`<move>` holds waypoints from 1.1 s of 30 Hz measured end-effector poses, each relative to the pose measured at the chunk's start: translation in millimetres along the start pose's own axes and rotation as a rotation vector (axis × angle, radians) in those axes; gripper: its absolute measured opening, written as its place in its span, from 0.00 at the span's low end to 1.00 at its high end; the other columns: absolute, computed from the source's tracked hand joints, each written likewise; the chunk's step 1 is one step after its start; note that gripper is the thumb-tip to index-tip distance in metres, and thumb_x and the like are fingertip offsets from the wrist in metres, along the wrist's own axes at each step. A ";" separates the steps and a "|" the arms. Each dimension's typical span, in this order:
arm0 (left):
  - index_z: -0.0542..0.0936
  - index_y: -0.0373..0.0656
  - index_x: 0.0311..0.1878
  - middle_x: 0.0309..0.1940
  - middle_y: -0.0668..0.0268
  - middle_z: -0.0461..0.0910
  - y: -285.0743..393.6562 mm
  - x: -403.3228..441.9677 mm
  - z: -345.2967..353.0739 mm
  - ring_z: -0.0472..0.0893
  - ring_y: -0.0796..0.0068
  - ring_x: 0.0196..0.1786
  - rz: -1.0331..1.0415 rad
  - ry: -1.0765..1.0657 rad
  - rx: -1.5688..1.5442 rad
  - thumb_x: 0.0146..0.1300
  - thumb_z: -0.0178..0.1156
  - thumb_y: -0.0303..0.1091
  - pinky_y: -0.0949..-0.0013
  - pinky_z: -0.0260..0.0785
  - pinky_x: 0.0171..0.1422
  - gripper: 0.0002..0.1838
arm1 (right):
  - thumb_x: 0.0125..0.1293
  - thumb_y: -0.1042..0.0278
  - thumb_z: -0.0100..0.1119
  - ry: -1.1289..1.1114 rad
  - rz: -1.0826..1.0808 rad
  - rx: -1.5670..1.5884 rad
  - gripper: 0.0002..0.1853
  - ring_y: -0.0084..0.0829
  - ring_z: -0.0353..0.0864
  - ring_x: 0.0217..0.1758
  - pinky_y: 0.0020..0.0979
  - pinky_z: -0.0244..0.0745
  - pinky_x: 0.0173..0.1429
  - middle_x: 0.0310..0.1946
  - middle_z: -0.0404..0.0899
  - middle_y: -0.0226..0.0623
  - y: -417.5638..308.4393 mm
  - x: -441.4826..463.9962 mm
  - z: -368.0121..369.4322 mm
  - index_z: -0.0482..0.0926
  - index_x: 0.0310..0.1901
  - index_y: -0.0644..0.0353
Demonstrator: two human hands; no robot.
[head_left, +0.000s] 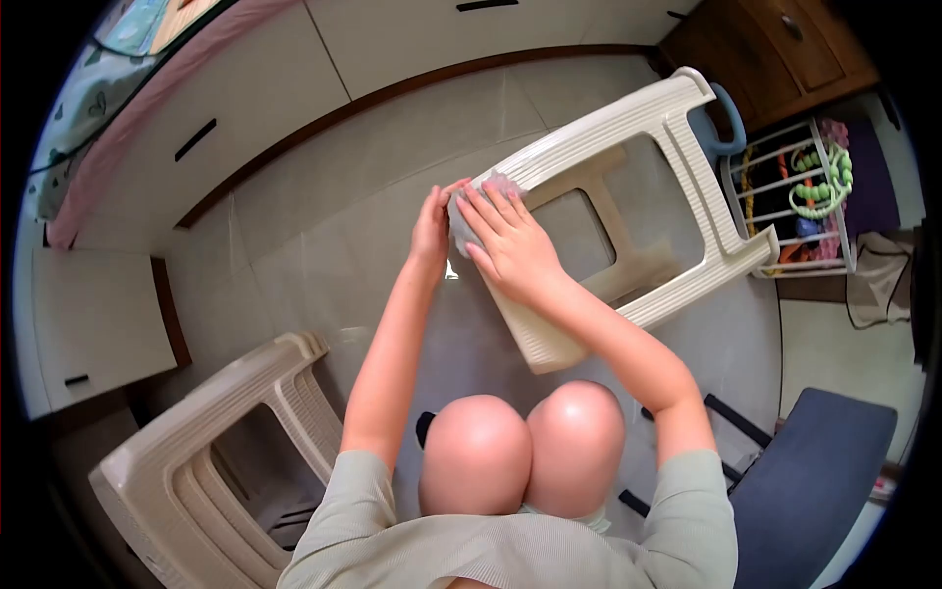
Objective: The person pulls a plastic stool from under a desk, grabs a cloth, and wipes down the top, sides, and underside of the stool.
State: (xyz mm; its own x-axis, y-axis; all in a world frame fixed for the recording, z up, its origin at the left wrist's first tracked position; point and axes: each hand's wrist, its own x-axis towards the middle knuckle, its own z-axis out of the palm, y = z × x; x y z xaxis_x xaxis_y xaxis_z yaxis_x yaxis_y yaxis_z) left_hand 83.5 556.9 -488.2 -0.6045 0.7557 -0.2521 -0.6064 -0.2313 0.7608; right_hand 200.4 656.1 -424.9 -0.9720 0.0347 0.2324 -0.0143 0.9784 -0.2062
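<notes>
A cream plastic frame [603, 145] with ribbed edges and a large opening lies tilted in front of my knees. My right hand [517, 245] presses a crumpled greyish-white cloth [463, 224] against its near-left end, fingers laid over the cloth. At that same end my left hand [431, 231] is closed around the corner, its fingertips partly hidden beside the cloth. A second, similar beige plastic frame [231, 412] stands at the lower left, touched by neither hand.
White cabinets [265, 118] line the far side, and a wooden cabinet [765, 49] stands at the upper right. A white rack [800, 211] with colourful items and a blue plastic item [721, 123] are behind the frame. A dark padded seat [819, 481] sits at my right.
</notes>
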 end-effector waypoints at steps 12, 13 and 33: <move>0.67 0.43 0.64 0.60 0.63 0.72 -30.7 -16.8 15.9 0.67 0.71 0.65 0.242 0.060 0.331 0.72 0.39 0.54 0.66 0.54 0.72 0.28 | 0.65 0.61 0.53 -0.261 -0.167 0.071 0.32 0.41 0.52 0.76 0.44 0.47 0.77 0.72 0.57 0.41 -4.9 -80.7 -43.8 0.61 0.69 0.62; 0.67 0.43 0.64 0.59 0.64 0.72 -29.4 -18.9 18.0 0.67 0.71 0.65 0.239 0.065 0.392 0.70 0.44 0.51 0.66 0.53 0.72 0.27 | 0.65 0.61 0.53 -0.282 -0.163 0.070 0.32 0.41 0.52 0.76 0.44 0.47 0.77 0.72 0.57 0.41 -7.5 -94.9 -48.5 0.60 0.70 0.62; 0.79 0.45 0.56 0.55 0.62 0.76 -26.7 -4.0 10.8 0.74 0.69 0.59 0.615 0.295 0.748 0.54 0.69 0.35 0.67 0.64 0.64 0.24 | 0.65 0.59 0.52 -0.323 -0.174 0.111 0.34 0.37 0.51 0.78 0.42 0.45 0.78 0.73 0.55 0.39 -1.1 -122.6 -56.8 0.58 0.71 0.61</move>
State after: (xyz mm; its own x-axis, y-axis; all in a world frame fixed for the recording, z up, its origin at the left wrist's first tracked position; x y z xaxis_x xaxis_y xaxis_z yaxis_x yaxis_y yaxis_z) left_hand 107.7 566.7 -501.0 -0.8681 0.4297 0.2487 0.2712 -0.0092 0.9625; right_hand 332.9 662.4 -399.2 -0.9763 -0.2135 -0.0348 -0.1940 0.9354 -0.2956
